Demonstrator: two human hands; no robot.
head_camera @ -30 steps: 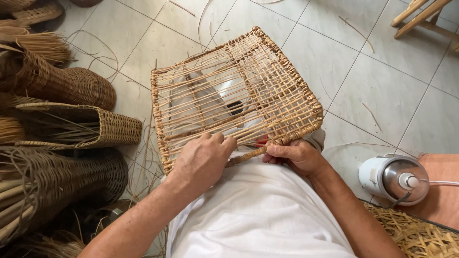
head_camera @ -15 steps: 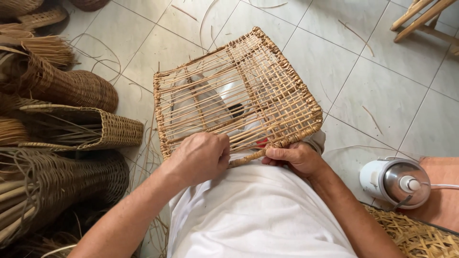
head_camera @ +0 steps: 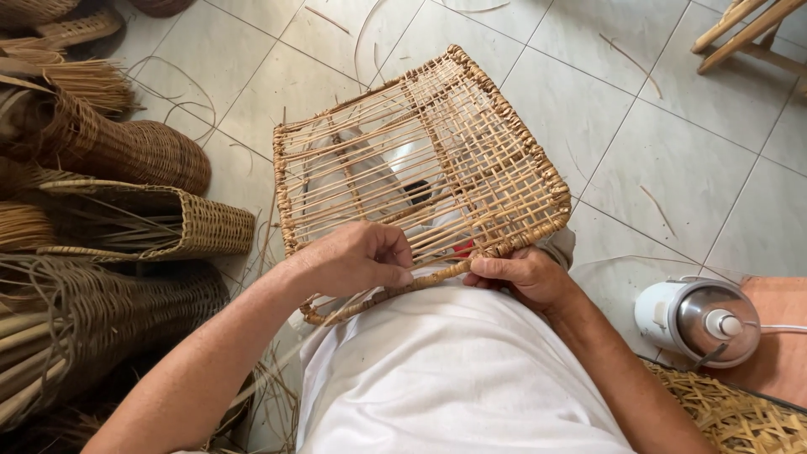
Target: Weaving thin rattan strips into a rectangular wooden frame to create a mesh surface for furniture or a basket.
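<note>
A half-woven rattan basket (head_camera: 437, 160) lies on its side across my lap, open ribs to the left and dense weave to the right. My left hand (head_camera: 353, 259) rests on its near rim, fingers curled around strands there. My right hand (head_camera: 521, 273) pinches the same wrapped rim a little to the right, thumb on top. A small red object shows between the hands, behind the rim. A white object is visible through the ribs inside the basket.
Several woven baskets (head_camera: 160, 220) and bundles of rattan are piled at the left. A white and metal appliance (head_camera: 698, 319) with a cord stands at the right beside an orange cloth (head_camera: 777, 336). Wooden legs (head_camera: 740, 34) stand at the top right. Loose strands litter the tiled floor (head_camera: 664, 151).
The basket has shifted slightly in my lap and both hands have stayed at the near rim, the left fingers closing tighter on the strands.
</note>
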